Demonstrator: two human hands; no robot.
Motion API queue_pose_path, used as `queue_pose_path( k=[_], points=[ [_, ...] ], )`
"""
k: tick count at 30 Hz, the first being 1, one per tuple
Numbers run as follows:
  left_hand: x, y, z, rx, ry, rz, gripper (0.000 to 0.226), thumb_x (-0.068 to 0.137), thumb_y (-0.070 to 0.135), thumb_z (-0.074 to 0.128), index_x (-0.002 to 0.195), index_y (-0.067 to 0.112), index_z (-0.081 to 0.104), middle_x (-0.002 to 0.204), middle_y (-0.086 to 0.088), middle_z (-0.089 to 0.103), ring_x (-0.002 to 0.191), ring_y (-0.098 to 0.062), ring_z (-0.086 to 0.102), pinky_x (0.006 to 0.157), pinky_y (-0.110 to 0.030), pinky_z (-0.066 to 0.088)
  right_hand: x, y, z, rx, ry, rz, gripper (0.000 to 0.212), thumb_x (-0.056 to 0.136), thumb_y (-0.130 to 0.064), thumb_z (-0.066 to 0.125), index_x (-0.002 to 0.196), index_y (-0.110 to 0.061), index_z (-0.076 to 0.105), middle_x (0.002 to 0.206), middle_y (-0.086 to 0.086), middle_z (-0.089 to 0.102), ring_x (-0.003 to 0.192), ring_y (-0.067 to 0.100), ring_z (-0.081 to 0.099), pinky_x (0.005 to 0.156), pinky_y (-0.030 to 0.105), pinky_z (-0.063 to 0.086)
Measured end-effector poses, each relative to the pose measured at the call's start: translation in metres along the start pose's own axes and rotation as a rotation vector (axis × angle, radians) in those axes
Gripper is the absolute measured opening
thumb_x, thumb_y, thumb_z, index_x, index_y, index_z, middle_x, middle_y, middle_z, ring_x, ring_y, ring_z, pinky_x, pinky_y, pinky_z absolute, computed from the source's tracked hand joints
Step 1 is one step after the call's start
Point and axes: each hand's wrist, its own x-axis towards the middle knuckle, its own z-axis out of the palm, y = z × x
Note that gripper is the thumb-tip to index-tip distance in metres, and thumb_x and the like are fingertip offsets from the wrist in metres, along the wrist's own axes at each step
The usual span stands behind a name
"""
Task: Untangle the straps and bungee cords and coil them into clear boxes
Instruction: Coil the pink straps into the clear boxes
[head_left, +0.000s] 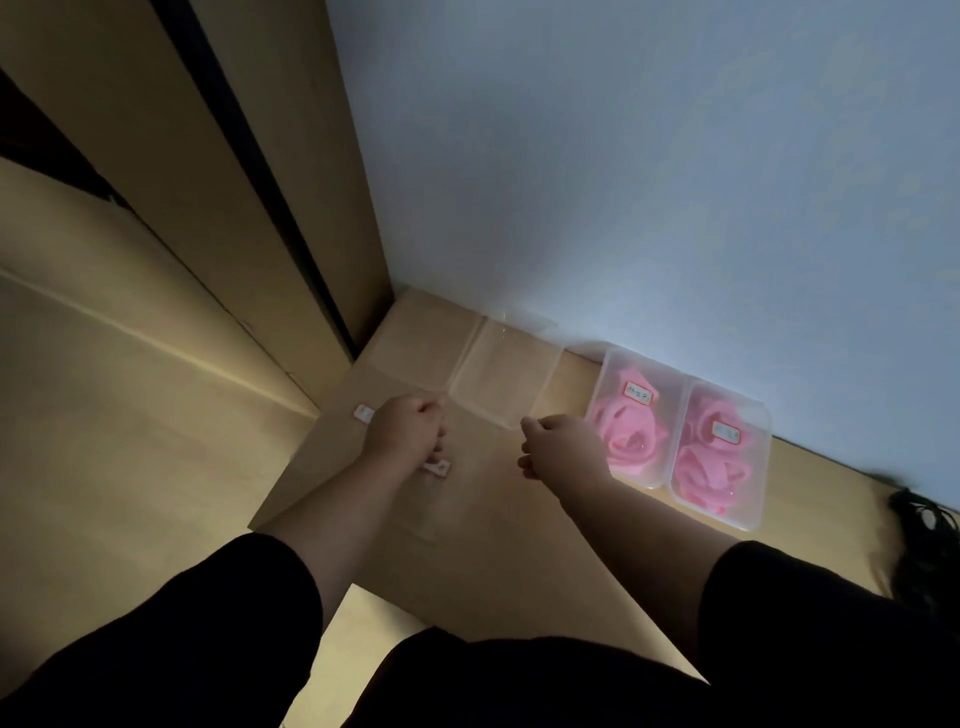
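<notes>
An empty clear box (506, 382) lies by the wall on a cardboard surface (483, 540). To its right stand two lidded clear boxes, the nearer one (635, 415) and the farther one (719, 457), each holding coiled pink straps and bearing a white label. My left hand (405, 431) is curled just left of the empty box and pinches a small white tag (437, 468). My right hand (563, 449) is curled at the empty box's near right corner, fingers on its rim. A black tangle of cords (922, 525) lies at the far right edge.
Another small white tag (363, 414) lies on the cardboard left of my left hand. A pale wall (649, 182) rises behind the boxes. Tall tan panels (171, 218) stand at the left. The scene is dim.
</notes>
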Motion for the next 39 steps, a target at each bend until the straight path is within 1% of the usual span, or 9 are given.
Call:
queue_pose_path(
  k=[7,12,15,21,25,28,30,33,39],
  points=[
    [0.006,0.0,0.007,0.036,-0.024,0.051,0.028,0.099,0.031,0.06,0.075,0.018,0.066,0.062,-0.001,0.067,0.042,-0.008,0.06,0.042,-0.02,0.047,0.015,0.0,0.015,0.107,0.046,0.066,0.025,0.096,-0.026,0.059,0.077,-0.012,0.066,0.063,0.004,0.07,0.058,0.018,0.073,0.072,0.052,0.063],
    [0.007,0.002,0.013,-0.027,-0.022,0.033,0.023,0.098,0.02,0.06,0.076,0.012,0.062,0.067,-0.009,0.067,0.055,-0.019,0.064,0.061,-0.037,0.063,0.01,0.001,0.014,0.062,0.074,0.022,0.025,0.087,-0.025,0.054,0.073,-0.009,0.065,0.064,0.005,0.07,0.064,0.02,0.073,0.07,0.054,0.062],
    [0.006,0.006,0.011,-0.077,-0.02,0.036,0.022,0.098,0.016,0.06,0.076,0.011,0.062,0.066,-0.006,0.064,0.049,-0.011,0.062,0.054,-0.032,0.06,0.003,0.0,0.007,0.056,0.1,-0.017,0.024,0.085,-0.027,0.052,0.073,-0.008,0.063,0.071,0.01,0.071,0.072,0.028,0.073,0.073,0.057,0.061],
    [0.001,0.016,-0.006,-0.011,-0.091,0.163,0.018,0.093,0.02,0.066,0.076,0.013,0.067,0.06,0.0,0.068,0.06,-0.017,0.068,0.06,-0.031,0.06,-0.014,0.0,-0.016,0.087,0.125,-0.118,0.017,0.088,-0.036,0.06,0.077,-0.025,0.065,0.079,-0.004,0.072,0.079,0.02,0.072,0.08,0.05,0.06],
    [-0.017,0.022,-0.014,0.117,-0.179,0.249,0.011,0.088,0.025,0.067,0.079,0.019,0.068,0.073,0.0,0.072,0.068,-0.017,0.072,0.071,-0.038,0.061,-0.029,0.01,-0.034,0.164,0.133,-0.138,0.011,0.084,-0.035,0.066,0.076,-0.028,0.065,0.078,-0.011,0.071,0.083,0.017,0.072,0.078,0.045,0.06],
    [-0.037,0.025,-0.007,0.216,-0.214,0.319,0.001,0.09,0.027,0.066,0.09,0.026,0.065,0.089,0.003,0.071,0.081,-0.017,0.07,0.074,-0.039,0.06,-0.041,0.023,-0.046,0.279,0.127,-0.107,0.011,0.086,-0.028,0.068,0.079,-0.02,0.067,0.081,-0.008,0.073,0.078,0.013,0.074,0.081,0.046,0.062],
    [-0.051,0.023,0.001,0.227,-0.22,0.359,0.01,0.092,0.028,0.064,0.102,0.028,0.065,0.097,0.008,0.068,0.091,-0.015,0.068,0.076,-0.037,0.059,-0.049,0.034,-0.054,0.337,0.127,-0.086,0.013,0.088,-0.023,0.071,0.081,-0.012,0.068,0.085,-0.001,0.073,0.076,0.01,0.074,0.084,0.046,0.062],
    [-0.071,0.021,0.021,0.151,-0.235,0.394,0.026,0.092,0.023,0.065,0.118,0.023,0.069,0.102,0.01,0.071,0.098,-0.015,0.068,0.091,-0.039,0.057,-0.065,0.054,-0.07,0.392,0.126,-0.091,0.016,0.089,-0.015,0.073,0.08,-0.004,0.066,0.093,0.015,0.072,0.077,0.013,0.073,0.081,0.039,0.064],
    [-0.108,0.024,0.066,0.188,-0.351,0.468,0.03,0.087,0.019,0.066,0.115,0.016,0.074,0.098,0.0,0.076,0.094,-0.021,0.071,0.091,-0.045,0.057,-0.1,0.103,-0.107,0.539,0.172,-0.082,0.007,0.09,-0.004,0.071,0.093,-0.009,0.069,0.104,0.012,0.074,0.095,0.024,0.073,0.075,0.03,0.061]
  ],
)
